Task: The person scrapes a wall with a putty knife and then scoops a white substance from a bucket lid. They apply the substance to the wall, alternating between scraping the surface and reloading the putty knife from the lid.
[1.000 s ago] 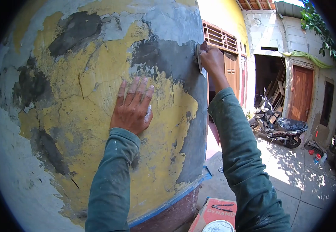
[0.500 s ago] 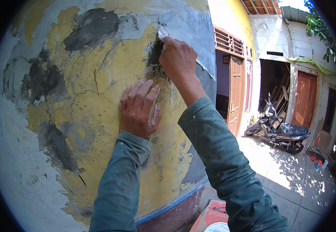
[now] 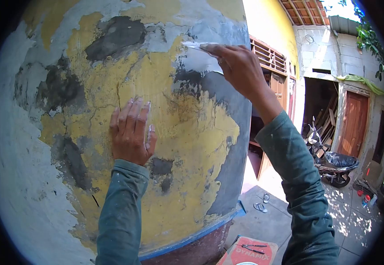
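My right hand (image 3: 240, 66) grips a putty knife (image 3: 193, 45), its thin pale blade laid against the upper part of the wall (image 3: 156, 132). Around and below the blade spreads a light, damp-looking filler patch (image 3: 201, 60), with dark grey patches under it. Lower and to the left, my left hand (image 3: 132, 132) rests on the yellow peeling paint, fingers stretched out and holding nothing. Whitish residue coats its fingertips. Cracks and several grey patches mark the wall surface nearby.
At the wall's foot stands a red box (image 3: 249, 254) marked DYNAMIX, with pliers (image 3: 253, 248) on top. Sandals (image 3: 260, 206) lie on the paving beyond. Farther right are a motorbike (image 3: 333, 165) and a wooden door (image 3: 353, 126).
My right hand and the putty knife have swung so the blade points left, with a wider filler smear beneath. My left hand has shifted left and slightly down on the wall.
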`<move>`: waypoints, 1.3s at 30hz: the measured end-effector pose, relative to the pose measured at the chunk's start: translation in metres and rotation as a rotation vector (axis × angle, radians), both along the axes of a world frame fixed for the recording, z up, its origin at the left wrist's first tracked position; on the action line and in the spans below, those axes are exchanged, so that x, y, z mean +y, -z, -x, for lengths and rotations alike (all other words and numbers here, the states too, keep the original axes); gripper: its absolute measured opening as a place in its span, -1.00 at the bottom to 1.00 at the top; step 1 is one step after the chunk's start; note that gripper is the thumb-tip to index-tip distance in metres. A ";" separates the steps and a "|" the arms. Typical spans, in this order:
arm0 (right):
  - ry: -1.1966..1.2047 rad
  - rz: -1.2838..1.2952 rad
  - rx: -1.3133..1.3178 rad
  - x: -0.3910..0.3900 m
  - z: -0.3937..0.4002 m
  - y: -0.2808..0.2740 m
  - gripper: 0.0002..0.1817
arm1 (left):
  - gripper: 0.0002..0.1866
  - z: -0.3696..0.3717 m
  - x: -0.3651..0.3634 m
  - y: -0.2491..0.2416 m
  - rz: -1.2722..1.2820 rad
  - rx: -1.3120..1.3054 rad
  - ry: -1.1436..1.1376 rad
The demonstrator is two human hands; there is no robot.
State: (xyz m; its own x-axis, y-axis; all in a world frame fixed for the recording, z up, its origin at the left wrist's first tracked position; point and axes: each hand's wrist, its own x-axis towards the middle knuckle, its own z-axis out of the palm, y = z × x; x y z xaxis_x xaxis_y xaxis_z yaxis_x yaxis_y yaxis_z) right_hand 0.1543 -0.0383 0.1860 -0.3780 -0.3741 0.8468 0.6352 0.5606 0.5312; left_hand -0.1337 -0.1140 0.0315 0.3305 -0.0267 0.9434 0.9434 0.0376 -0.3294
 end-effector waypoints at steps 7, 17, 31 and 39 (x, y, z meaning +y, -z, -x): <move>0.115 -0.029 -0.147 0.037 0.008 -0.082 -0.72 | -0.36 0.005 0.006 0.003 -0.007 -0.019 -0.029; 0.278 0.005 -0.295 0.085 -0.062 -0.047 -0.65 | -0.39 0.003 0.010 0.004 -0.041 -0.009 -0.070; 0.201 0.173 -0.067 0.171 -0.167 0.019 -0.58 | -0.43 0.002 0.015 0.003 -0.075 0.033 -0.153; 0.083 0.364 -0.029 0.177 -0.180 0.075 -0.64 | -0.42 0.001 0.015 0.005 -0.079 0.023 -0.184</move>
State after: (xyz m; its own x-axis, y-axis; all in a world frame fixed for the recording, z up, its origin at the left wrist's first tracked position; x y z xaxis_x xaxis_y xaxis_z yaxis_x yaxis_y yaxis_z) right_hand 0.3339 0.1385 0.1109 -0.4200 -0.0177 0.9074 0.6743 0.6631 0.3250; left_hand -0.1350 -0.0991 0.0269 0.3581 -0.0375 0.9329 0.9105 0.2354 -0.3400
